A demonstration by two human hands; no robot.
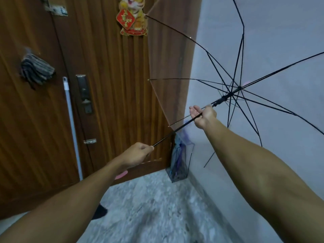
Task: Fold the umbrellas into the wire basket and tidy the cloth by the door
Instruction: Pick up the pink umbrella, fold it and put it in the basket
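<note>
A clear umbrella (228, 67) with black ribs is spread open in front of me, its canopy toward the white wall. My left hand (138, 153) is shut on the handle end of its black shaft. My right hand (203, 114) rests on the shaft just below the runner, fingers partly spread. The wire basket (177, 165) stands on the floor in the corner by the door, with another folded umbrella in it. A grey striped cloth (36, 71) hangs on the wooden door at the upper left.
The brown wooden door (114, 85) with a lock plate (85, 93) fills the left. A white pole (71, 127) leans against it. A tiger decoration (131, 16) hangs up top. The white wall (263, 23) is right, speckled floor (157, 207) below.
</note>
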